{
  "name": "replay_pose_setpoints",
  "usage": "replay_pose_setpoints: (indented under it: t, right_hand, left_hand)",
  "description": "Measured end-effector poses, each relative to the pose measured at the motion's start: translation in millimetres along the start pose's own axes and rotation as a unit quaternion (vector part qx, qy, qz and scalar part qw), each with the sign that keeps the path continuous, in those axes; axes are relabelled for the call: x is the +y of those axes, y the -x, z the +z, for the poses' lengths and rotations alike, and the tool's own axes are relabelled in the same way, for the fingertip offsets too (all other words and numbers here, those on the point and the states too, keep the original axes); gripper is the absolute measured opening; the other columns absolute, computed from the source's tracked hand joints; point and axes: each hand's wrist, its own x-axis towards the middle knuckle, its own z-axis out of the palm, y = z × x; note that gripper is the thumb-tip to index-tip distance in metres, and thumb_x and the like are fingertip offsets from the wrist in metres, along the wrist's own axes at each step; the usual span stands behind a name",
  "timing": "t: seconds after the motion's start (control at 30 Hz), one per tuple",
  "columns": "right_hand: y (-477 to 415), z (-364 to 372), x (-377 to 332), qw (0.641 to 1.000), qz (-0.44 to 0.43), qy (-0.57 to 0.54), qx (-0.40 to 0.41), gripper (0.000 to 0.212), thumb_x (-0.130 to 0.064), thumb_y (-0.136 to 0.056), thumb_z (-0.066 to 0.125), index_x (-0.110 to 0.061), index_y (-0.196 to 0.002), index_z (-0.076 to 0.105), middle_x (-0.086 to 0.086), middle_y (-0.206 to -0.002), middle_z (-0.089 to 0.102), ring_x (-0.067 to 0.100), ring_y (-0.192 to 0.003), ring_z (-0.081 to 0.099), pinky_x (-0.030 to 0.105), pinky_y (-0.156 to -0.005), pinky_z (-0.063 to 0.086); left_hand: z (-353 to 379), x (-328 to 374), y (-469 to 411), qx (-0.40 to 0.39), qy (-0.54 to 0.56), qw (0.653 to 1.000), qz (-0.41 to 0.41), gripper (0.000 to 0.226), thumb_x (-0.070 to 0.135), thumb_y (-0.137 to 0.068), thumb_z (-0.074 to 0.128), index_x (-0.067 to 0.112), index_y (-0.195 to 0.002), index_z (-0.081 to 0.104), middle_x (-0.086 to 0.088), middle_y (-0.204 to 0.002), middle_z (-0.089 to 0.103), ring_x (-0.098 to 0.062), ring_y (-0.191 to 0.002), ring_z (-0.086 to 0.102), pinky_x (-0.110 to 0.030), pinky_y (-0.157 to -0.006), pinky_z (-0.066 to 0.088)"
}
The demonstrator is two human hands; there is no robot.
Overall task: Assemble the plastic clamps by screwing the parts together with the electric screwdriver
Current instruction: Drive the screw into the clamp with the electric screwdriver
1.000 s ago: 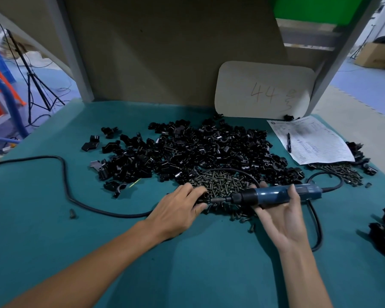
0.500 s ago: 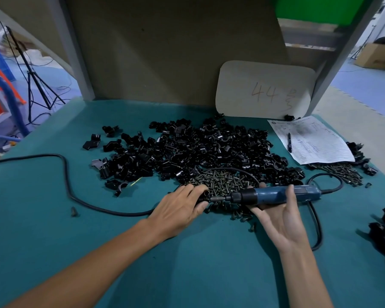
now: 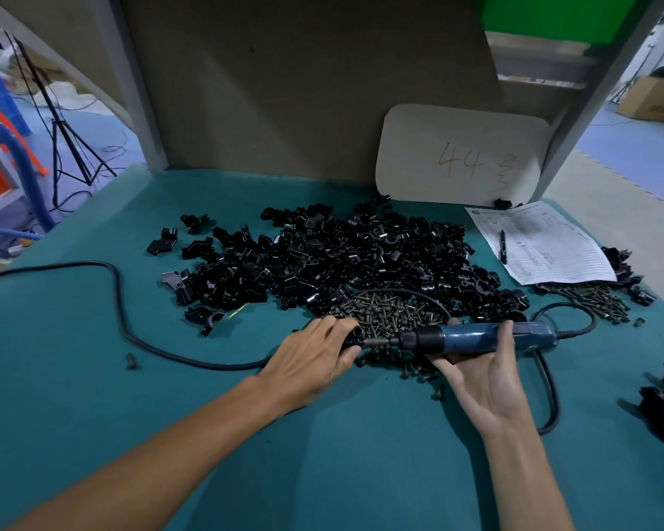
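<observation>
Now left hand (image 3: 315,354) bares clamp part (image 3: 355,336); screwdriver (image 3: 476,338) unmoved in right hand (image 3: 480,381).

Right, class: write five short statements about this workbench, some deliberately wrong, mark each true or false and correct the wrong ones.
1. The right hand holds the blue screwdriver. True.
2. The screwdriver's tip points right. False: it points left, toward the clamp part in the left hand.
3. The pen lies on the paper sheet. True.
4. The card at the back reads 17. False: it reads 44.
5. The screws sit in a box. False: they lie loose on the table.
</observation>
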Motion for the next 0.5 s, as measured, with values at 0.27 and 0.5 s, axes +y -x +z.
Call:
replay_pose_setpoints:
  t: [0.27, 0.5]
  right_hand:
    - [3.9, 2.9, 0.0, 1.000, -0.003, 0.002, 0.007, 0.079, -0.062, -0.093, 0.050, -0.008, -0.151, 0.041, 0.022, -0.145, 0.055, 0.033, -0.128, 0.061, 0.047, -0.088, 0.061]
    - [3.4, 2.8, 2.3, 1.000, -0.004, 0.007, 0.005, 0.075, -0.062, -0.094, 0.048, -0.007, -0.145, 0.046, 0.024, -0.139, 0.059, 0.031, -0.126, 0.063, 0.045, -0.086, 0.061]
  left_hand:
    - [1.8, -0.1, 1.4, 0.002, 0.014, 1.000, -0.012, 0.049, 0.058, -0.101, 0.011, 0.024, -0.131, 0.029, 0.003, -0.109, 0.052, -0.010, -0.084, 0.043, -0.027, -0.060, 0.032]
    - [2.0, 0.9, 1.6, 0.002, 0.008, 1.000, -0.014, 0.052, 0.060, -0.098, 0.007, 0.024, -0.130, 0.029, 0.002, -0.113, 0.054, -0.009, -0.083, 0.041, -0.027, -0.061, 0.031]
